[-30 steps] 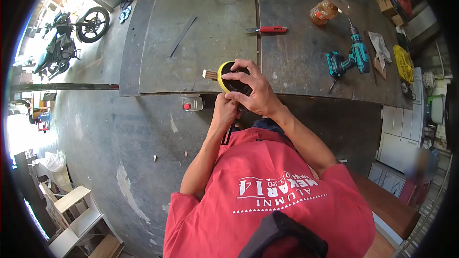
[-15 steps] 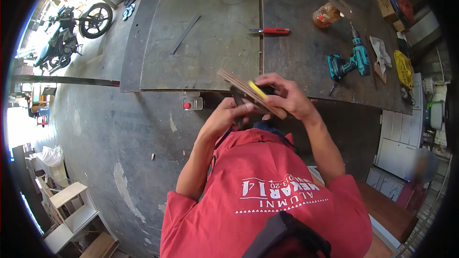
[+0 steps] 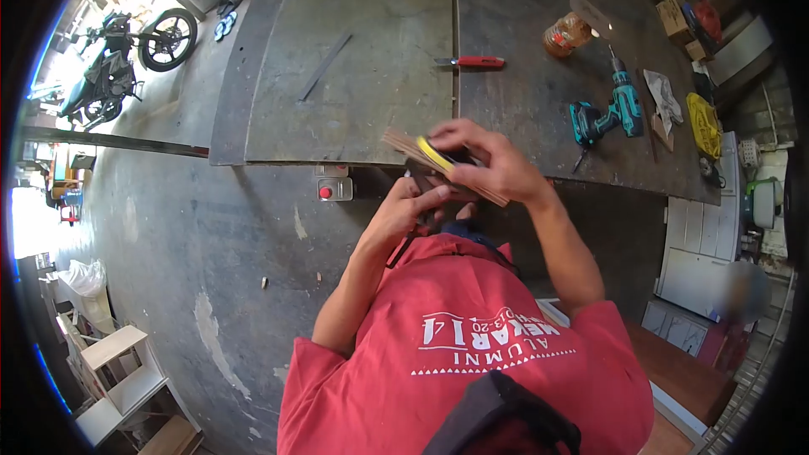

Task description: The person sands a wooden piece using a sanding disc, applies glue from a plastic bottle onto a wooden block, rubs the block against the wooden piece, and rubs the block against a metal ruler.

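In the head view, a thin layered wooden piece (image 3: 401, 142) is held slantwise in front of my body, over the near edge of the workbench (image 3: 379, 101). My left hand (image 3: 408, 212) is closed round its lower side, with a dark narrow part beside the fingers. My right hand (image 3: 499, 164) is closed on a dark pad with a yellow edge (image 3: 435, 155), which lies against the upper face of the wood. The fingers hide most of the pad. The lower end of the wood shows under my right hand.
On the bench are a metal strip (image 3: 325, 67), a red utility knife (image 3: 470, 61), a plastic jar (image 3: 565, 36), a teal cordless drill (image 3: 622, 101) and a yellow bag (image 3: 704, 122). A red-buttoned switch box (image 3: 334, 189) sits beneath the front edge. A motorcycle (image 3: 105, 72) stands at far left.
My right hand and the yellow-edged pad have slid up and left along the wood. My left hand keeps its hold. The view has shifted slightly.
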Motion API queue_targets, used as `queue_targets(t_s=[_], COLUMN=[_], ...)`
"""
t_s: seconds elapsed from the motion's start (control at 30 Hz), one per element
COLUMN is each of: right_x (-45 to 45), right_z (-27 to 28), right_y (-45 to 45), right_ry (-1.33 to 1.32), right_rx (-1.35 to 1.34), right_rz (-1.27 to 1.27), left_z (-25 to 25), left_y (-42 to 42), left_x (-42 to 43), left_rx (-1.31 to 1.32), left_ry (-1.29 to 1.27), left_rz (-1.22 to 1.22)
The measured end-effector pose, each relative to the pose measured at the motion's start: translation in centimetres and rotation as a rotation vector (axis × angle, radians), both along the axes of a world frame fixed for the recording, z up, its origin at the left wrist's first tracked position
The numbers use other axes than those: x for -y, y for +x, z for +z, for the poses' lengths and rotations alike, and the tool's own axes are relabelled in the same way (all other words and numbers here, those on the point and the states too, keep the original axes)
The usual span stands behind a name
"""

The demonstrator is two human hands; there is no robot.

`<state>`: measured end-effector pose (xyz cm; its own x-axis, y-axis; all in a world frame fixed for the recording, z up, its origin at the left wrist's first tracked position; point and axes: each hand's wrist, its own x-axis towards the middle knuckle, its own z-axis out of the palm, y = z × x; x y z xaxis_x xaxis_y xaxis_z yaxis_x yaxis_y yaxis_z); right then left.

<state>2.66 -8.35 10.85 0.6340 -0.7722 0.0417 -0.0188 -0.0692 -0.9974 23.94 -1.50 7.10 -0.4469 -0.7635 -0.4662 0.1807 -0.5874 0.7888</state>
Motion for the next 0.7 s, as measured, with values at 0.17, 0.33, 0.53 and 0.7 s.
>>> queue_targets(t_s=[0.17,0.33,0.53,0.7], right_x=[1.1,6.2,6.4,-2.0], right_z=[-2.3,-11.4,-12.7,-11.4], right_y=[-9.2,-14.4,-16.7,-14.6], right_ry=[-0.008,-0.527,-0.679,-0.802], right_rx=[-0.339,-0.797,-0.882,-0.782], right_rz=[-0.063,-0.543,-0.775,-0.889], left_z=[-2.5,-1.9,-0.8,-0.9], left_y=[4.1,5.2,4.5,4.1], left_x=[0.2,0.9,1.4,1.1], left_rx=[-0.143,-0.343,-0.357,-0.363], left_ry=[-0.191,-0.111,-0.001,-0.003], left_rz=[0.195,0.229,0.472,0.528])
